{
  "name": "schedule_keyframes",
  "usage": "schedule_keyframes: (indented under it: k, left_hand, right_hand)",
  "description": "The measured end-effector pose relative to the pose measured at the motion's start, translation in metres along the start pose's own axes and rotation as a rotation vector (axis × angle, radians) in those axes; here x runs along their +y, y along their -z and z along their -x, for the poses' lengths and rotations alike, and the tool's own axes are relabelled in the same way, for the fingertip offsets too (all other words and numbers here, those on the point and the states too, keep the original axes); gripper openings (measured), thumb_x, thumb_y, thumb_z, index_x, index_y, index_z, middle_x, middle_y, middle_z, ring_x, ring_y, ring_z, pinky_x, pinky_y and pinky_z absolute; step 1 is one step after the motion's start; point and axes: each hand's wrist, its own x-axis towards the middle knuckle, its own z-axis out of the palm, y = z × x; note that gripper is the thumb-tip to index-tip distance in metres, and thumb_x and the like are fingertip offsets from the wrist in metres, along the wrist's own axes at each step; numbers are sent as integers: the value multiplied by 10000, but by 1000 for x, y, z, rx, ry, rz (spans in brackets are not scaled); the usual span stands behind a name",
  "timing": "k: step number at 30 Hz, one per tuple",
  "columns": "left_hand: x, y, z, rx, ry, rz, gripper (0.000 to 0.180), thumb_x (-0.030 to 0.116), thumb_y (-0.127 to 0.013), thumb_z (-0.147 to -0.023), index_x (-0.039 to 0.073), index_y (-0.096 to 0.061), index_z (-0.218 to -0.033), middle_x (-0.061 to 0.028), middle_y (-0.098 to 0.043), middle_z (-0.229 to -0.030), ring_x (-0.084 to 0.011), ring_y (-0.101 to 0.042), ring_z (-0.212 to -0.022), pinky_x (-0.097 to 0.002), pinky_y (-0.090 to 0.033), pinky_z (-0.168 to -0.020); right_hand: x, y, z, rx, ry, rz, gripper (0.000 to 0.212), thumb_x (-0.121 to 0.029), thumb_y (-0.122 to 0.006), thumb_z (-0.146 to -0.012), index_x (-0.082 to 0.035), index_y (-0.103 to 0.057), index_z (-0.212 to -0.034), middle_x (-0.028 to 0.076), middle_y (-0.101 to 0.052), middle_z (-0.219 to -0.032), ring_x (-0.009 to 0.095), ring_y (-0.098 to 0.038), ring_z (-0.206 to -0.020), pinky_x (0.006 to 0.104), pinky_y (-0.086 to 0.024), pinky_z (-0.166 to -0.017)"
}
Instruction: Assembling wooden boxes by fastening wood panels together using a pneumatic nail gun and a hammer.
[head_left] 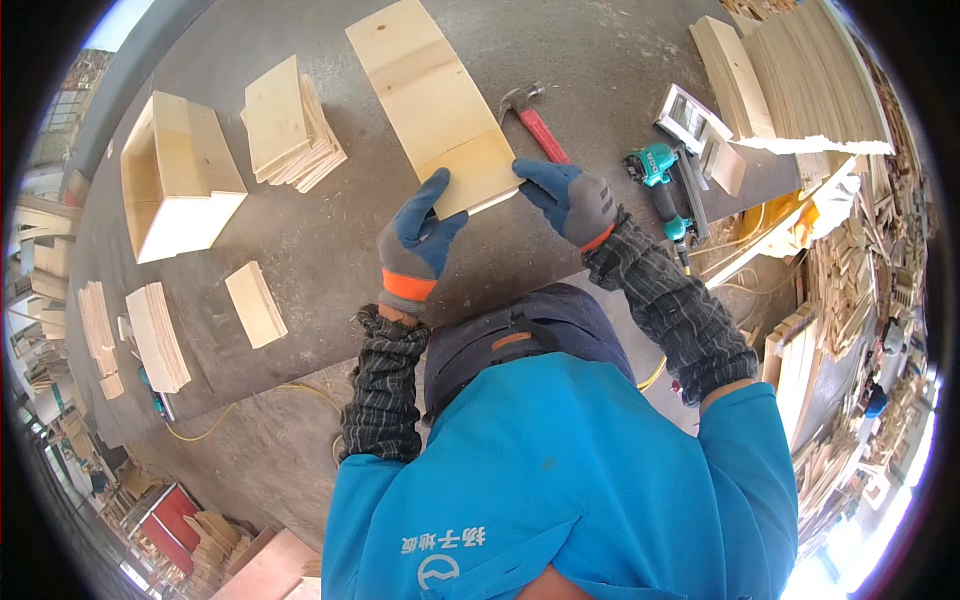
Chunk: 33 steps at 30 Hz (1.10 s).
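Note:
A long pale wooden panel [425, 85] stretches away from me over the dark table. At its near end is a yellower square wooden board [470, 172]. My gloved left hand [415, 242] grips this board's near left corner, thumb and fingers on either side of it. My gloved right hand [575, 200] is closed at the right corner, fingertips against the board's edge. Whether the square board is joined to the long panel, I cannot tell. Just beyond my right hand lies a hammer [538, 128] with a red handle.
An open wooden box [190, 180] stands at the left, beside stacked thin boards [285, 125]. Smaller stacks [158, 338] and a block of boards [256, 304] lie nearer. On the right are a teal nail gun [660, 175], a nail strip box [690, 118] and tall board stacks [810, 75].

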Motion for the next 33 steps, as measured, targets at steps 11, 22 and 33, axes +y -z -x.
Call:
schedule_keyframes:
  k: [11,22,33]
  left_hand:
    - [-3,2,3,32,-112,-124,518,16,-852,-904,32,-713,-1403,-128,-793,-1236,-145,-761,-995,-272,-607,-850]
    - [5,8,-1,-22,-104,-184,464,34,-857,-895,32,-743,-1344,-165,-771,-1317,-203,-795,-1017,-324,-644,-860]
    - [16,14,-7,-89,-113,-374,486,47,-840,-905,32,-723,-1377,-190,-756,-1332,-222,-788,-1109,-332,-639,-919]
  right_hand:
    - [2,-3,0,18,-6,-10,271,-114,-627,-1062,-84,-706,-1320,184,-770,-1070,282,-760,-841,355,-619,-705]
    - [-11,12,-4,-113,49,155,336,-21,-717,-963,-64,-714,-1296,141,-763,-989,278,-730,-765,374,-588,-641]
    - [-23,-1,0,-23,18,243,329,-83,-649,-981,-29,-689,-1303,199,-767,-1133,383,-758,-929,443,-624,-752]
